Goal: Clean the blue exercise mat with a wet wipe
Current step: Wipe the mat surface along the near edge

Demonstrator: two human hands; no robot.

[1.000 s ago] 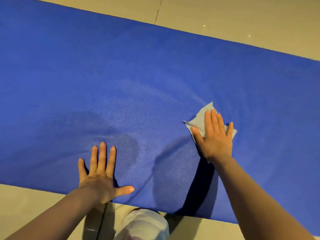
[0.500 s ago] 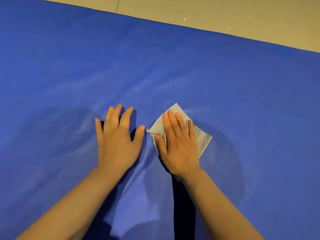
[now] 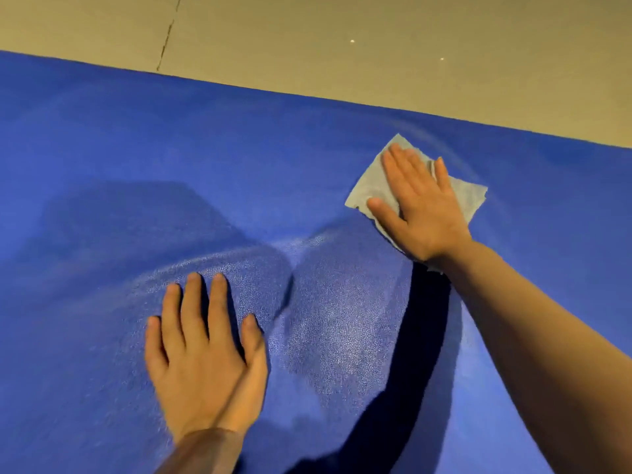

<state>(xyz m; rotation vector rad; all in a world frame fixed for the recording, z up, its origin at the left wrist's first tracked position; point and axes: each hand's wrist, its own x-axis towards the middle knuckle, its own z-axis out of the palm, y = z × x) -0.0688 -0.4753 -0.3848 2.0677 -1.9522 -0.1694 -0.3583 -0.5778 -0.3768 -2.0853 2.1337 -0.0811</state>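
My right hand (image 3: 419, 203) flat on the wipe (image 3: 371, 184) near the mat's (image 3: 102, 148) far edge, my left hand (image 3: 205, 357) spread flat on the mat

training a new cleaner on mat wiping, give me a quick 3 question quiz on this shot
1. True or false: the right hand lies flat, fingers straight, on the wet wipe.
2. What is the left hand doing? A) lifting a mat corner B) pressing flat on the blue mat C) holding a second wipe
3. Fill in: the wipe sits nearer the mat's ____ edge, the one bordering the beige floor at the top of the view.

Key
1. True
2. B
3. far
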